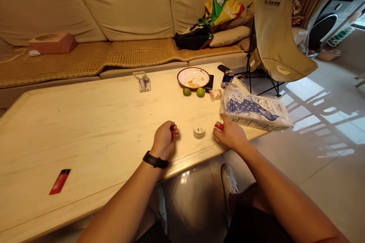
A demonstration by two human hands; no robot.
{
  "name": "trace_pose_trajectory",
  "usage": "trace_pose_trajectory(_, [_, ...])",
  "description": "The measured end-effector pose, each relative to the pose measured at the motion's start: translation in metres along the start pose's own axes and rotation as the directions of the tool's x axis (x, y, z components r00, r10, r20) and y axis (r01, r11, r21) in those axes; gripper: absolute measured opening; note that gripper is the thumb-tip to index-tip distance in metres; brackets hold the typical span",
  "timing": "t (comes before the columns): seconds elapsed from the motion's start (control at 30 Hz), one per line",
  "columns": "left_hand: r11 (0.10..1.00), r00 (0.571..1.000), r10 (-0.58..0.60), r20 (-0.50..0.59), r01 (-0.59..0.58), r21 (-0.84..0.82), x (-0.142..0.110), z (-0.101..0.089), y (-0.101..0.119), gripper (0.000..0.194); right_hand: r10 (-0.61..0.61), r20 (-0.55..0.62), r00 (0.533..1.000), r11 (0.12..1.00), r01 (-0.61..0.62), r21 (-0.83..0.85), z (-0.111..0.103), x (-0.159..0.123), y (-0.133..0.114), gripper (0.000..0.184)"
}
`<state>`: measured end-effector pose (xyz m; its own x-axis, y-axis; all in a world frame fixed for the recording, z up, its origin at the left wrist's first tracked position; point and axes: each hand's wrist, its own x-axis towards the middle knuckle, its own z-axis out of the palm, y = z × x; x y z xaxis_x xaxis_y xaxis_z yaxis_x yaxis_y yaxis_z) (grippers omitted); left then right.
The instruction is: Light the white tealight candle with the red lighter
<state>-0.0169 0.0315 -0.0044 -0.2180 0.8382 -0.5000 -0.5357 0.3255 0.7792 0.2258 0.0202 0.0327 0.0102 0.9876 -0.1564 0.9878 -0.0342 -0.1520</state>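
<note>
Right hand (pixel 230 133) pinching red lighter (pixel 218 125); left hand (pixel 164 139) curled at table edge (pixel 194 163)

Red lighter (pixel 59 181) w/ blk top, 8 o'clock; red-yellow item (pixel 219 125), 4; white pkg (pixel 256 110), blue peacock, 3; red-rimmed plate (pixel 194 68), 1.

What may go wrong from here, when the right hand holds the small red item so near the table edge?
The small red item in the right hand is close to the table edge, so it might slip and drop to the tiled floor. The plastic-wrapped peacock-print pack overhangs the table's end and could tip off if bumped. The small round tub sits between the left hand and the right, so a sideways move might knock it.
</note>
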Motion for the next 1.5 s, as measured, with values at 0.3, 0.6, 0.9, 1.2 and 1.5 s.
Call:
trace_pose_trajectory(0.3, [1.0, 1.0, 0.002, 0.001, -0.002, 0.002, -0.002, 0.001, 0.001, 0.008, -0.082, 0.011, 0.997, 0.996, 0.081, 0.039, 0.003, -0.007, -0.019, 0.072])
trace_pose_trajectory(0.6, [1.0, 1.0, 0.014, 0.009, -0.013, -0.007, -0.001, 0.0, 0.0, 0.01, -0.13, 0.094, 0.987, 0.991, 0.132, -0.008, 0.003, -0.008, -0.046, 0.066])
trace_pose_trajectory(0.9, [1.0, 1.0, 0.013, 0.005, -0.013, -0.009, -0.002, 0.0, 0.001, 0.01, -0.125, 0.101, 0.987, 0.992, 0.123, 0.019, 0.006, -0.005, -0.052, 0.065])
trace_pose_trajectory(1.2, [1.0, 1.0, 0.014, 0.003, -0.014, -0.01, -0.003, 0.001, 0.003, 0.01, -0.087, 0.04, 0.995, 0.995, 0.084, 0.055, -0.002, -0.003, -0.028, 0.076])
trace_pose_trajectory(1.5, [1.0, 1.0, 0.009, -0.003, -0.009, -0.001, -0.001, 0.001, 0.001, 0.01, -0.015, -0.003, 1.0, 1.0, 0.015, 0.026, -0.003, 0.001, 0.005, 0.067])
